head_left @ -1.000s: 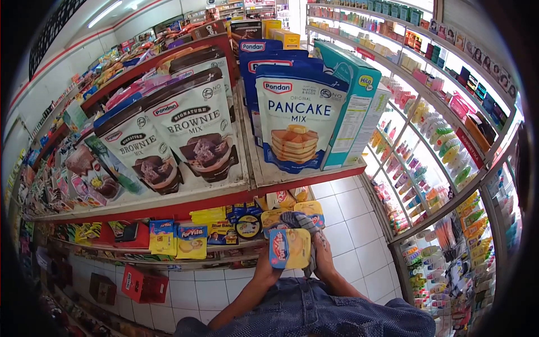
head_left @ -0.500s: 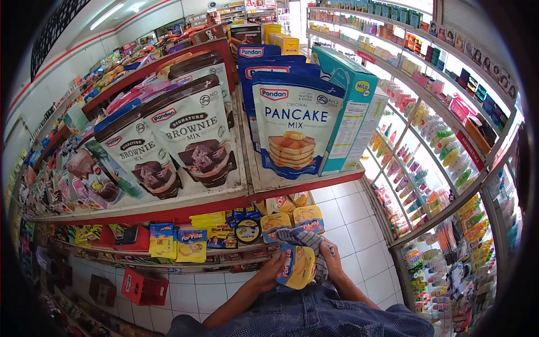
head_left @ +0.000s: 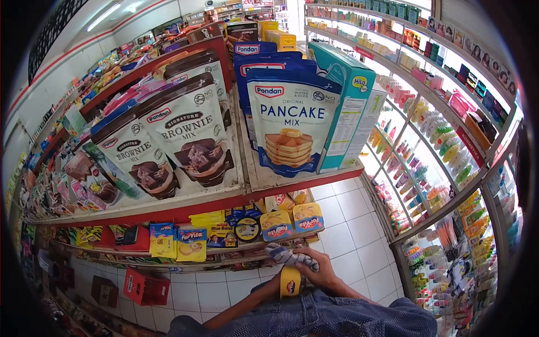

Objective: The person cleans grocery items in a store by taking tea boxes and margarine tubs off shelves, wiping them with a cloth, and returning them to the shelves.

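My left hand (head_left: 276,282) is low in front of my body, holding a yellow ForVita tub (head_left: 291,282) turned on its side; its fingers are mostly hidden behind the tub. My right hand (head_left: 320,268) is closed round a bunched grey checkered cloth (head_left: 293,257), just above and touching or very near the tub. Two more ForVita tubs, one yellow and blue (head_left: 277,226) and one beside it (head_left: 307,218), sit at the right end of the lower shelf, beyond the cloth.
Pancake mix (head_left: 292,123) and brownie mix (head_left: 196,129) pouches stand on the upper shelf, whose red edge (head_left: 208,209) overhangs the lower one. ForVita sachets (head_left: 191,245) hang at the lower shelf. A red box (head_left: 146,286) is on the tiled floor at left; glass-fronted shelving rises at right.
The tub has turned from lid-up to on its side, nearer my body. My right hand and the cloth have moved from its side to above it, uncovering the shelf tubs.
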### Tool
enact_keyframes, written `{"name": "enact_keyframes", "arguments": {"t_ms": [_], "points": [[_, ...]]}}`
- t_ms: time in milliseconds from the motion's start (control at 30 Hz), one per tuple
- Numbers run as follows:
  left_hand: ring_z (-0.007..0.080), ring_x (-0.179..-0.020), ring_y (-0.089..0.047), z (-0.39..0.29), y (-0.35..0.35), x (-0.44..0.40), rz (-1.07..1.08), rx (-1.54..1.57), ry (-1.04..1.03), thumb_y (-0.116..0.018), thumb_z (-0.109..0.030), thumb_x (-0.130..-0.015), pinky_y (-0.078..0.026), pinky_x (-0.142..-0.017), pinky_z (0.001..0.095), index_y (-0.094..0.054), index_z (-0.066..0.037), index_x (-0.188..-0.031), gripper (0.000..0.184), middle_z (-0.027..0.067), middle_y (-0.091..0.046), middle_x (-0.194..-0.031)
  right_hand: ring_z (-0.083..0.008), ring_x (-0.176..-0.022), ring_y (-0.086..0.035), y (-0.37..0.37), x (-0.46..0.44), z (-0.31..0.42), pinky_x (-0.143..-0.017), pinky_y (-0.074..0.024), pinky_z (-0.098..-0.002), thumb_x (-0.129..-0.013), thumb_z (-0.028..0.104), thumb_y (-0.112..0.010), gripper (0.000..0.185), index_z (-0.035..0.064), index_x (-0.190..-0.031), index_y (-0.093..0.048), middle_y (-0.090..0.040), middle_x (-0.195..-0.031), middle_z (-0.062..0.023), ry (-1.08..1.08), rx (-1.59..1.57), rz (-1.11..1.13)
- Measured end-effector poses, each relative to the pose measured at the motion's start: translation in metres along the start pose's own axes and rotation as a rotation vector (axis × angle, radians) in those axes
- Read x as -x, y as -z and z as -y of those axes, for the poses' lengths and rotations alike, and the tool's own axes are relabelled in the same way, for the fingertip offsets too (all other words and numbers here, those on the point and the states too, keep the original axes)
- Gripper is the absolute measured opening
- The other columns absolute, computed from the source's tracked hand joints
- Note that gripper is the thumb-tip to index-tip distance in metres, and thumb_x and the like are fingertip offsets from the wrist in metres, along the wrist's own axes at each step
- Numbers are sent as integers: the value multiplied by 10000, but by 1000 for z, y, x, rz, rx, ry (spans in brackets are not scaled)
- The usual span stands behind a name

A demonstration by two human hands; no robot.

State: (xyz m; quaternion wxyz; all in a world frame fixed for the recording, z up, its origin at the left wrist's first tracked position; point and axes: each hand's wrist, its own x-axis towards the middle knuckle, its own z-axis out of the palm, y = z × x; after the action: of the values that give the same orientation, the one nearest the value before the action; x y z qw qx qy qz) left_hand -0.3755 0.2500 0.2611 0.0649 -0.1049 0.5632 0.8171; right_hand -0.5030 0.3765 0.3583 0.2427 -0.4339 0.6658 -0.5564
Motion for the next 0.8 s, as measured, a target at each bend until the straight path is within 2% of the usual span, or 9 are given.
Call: {"name": "enact_keyframes", "arguments": {"t_ms": [67,133,300,400,467,533,567,700,800], "points": [[230,-1267,-568,-46,-7,14,-33,519,318,-383,-461,-1068,-531,-1016,369,-358,-83,-1478,558,120,-496,-1425,-305,-1040,-697,1,4,-5,-892,-540,-375,-855,132,-739,383,73,-1221,-646,-698,-1147,-167,83,137,11],[228,-1251,-580,-44,-6,18,-50,489,357,-337,-490,-1065,-529,-1019,384,-358,-70,-1477,589,129,-505,-1423,-307,-1036,-698,-1,6,-8,-885,-539,-370,-868,150,-729,379,64,-1225,-640,-700,-1129,-172,75,99,-20],[256,-1124,-630,-41,-10,25,-168,509,270,-394,-490,-1018,-531,-962,419,-424,-50,-1427,601,136,-596,-1266,-183,-1033,-656,-17,10,-36,-907,-509,-325,-978,167,-591,359,-15,-1287,-582,-704,-1106,-162,-229,0,-174],[286,-1190,-591,-30,-17,12,-313,526,90,-489,-359,-948,-475,-1034,430,-349,-46,-1484,636,165,-553,-1327,-262,-1065,-666,-34,15,-57,-913,-503,-348,-1002,264,-595,394,-13,-1282,-583,-701,-1088,-197,-261,-143,-267],[310,-1350,-452,-48,-23,0,-532,53,-494,-615,-218,-857,-389,-1117,433,-188,-53,-1557,837,187,-419,-1469,-222,-1068,-644,-38,16,-53,-941,-491,-331,-1040,318,-543,454,-8,-1357,-533,-687,-1157,-169,-255,-156,-240],[322,-1401,-369,-68,-28,-2,-557,-151,-553,-666,-166,-787,-329,-1153,439,-122,-46,-1567,959,192,-342,-1517,-179,-1053,-640,-33,14,-32,-908,-511,-307,-1062,373,-500,490,28,-1410,-488,-657,-1236,-123,-484,-755,-143],[333,-1453,-286,-75,-28,-3,-581,-353,-622,-717,-114,-717,-269,-1189,445,-56,-40,-1577,1088,197,-266,-1566,-161,-1053,-646,-24,16,-25,-891,-536,-297,-1069,435,-456,527,51,-1429,-462,-633,-1278,-93,-667,-843,-43],[374,-1461,-256,-83,-22,-10,-580,-797,-657,-805,-123,-601,-181,-1220,478,-90,0,-1560,1203,224,-246,-1571,-188,-1054,-663,-14,22,-45,-874,-570,-318,-1051,487,-461,565,40,-1396,-484,-642,-1241,-100,-771,-1000,-2],[404,-1443,-281,-100,-21,-23,-573,-948,-694,-834,-193,-603,-227,-1189,510,-227,9,-1535,1130,228,-330,-1530,-196,-932,-700,-6,31,-71,-781,-595,-321,-1039,476,-497,557,20,-1358,-508,-679,-1153,-121,-764,-1172,-120]]}}
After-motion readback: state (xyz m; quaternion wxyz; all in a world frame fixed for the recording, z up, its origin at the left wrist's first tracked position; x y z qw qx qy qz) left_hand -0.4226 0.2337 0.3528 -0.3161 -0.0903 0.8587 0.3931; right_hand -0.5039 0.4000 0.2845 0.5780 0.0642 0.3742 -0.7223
